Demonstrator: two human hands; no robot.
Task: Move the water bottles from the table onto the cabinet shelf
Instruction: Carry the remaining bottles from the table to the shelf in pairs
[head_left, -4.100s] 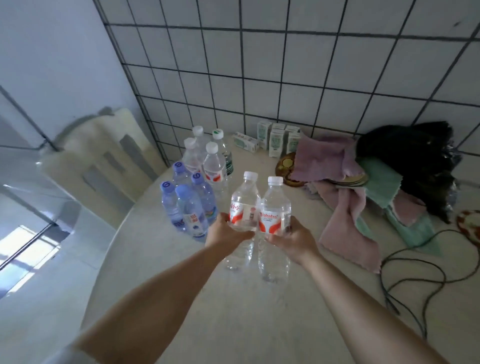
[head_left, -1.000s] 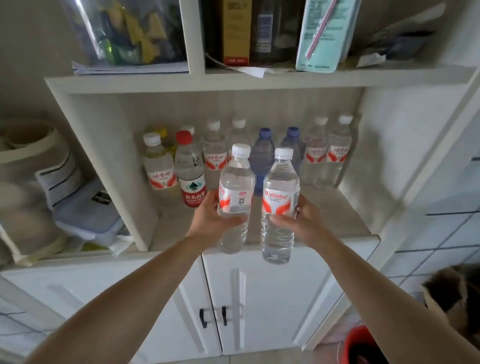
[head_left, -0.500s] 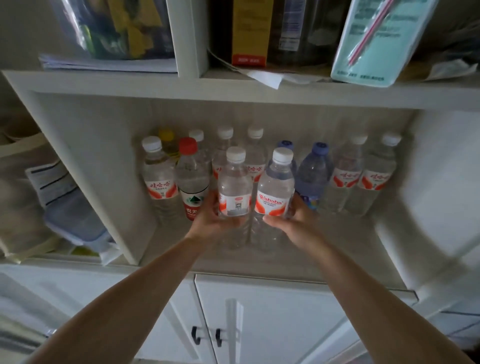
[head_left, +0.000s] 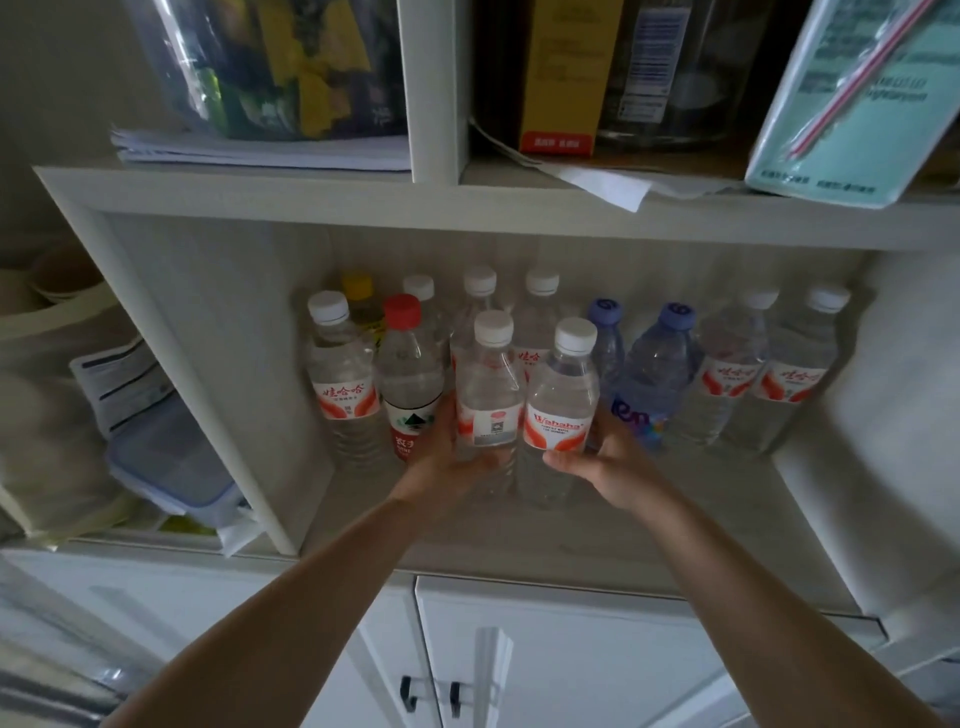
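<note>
Two clear water bottles with white caps and red-and-white labels stand upright side by side inside the cabinet shelf (head_left: 519, 540). My left hand (head_left: 441, 467) grips the left bottle (head_left: 488, 395) low on its body. My right hand (head_left: 608, 462) grips the right bottle (head_left: 561, 410) the same way. Both bottoms sit at or just above the shelf board, partly hidden by my hands. Behind them stand several other bottles: a red-capped one (head_left: 410, 384), white-capped ones (head_left: 337, 374) and two blue ones (head_left: 654, 379).
The shelf above (head_left: 519, 208) holds papers, a yellow box, a dark jar and a teal packet. A divider wall (head_left: 208, 374) closes the compartment on the left, with folded cloth and a plastic box beyond it. White cabinet doors (head_left: 519, 660) are below.
Both hands have carried the two bottles from the table to the cabinet, then pushed them deeper into the shelf and lower, right in front of the bottles standing there.
</note>
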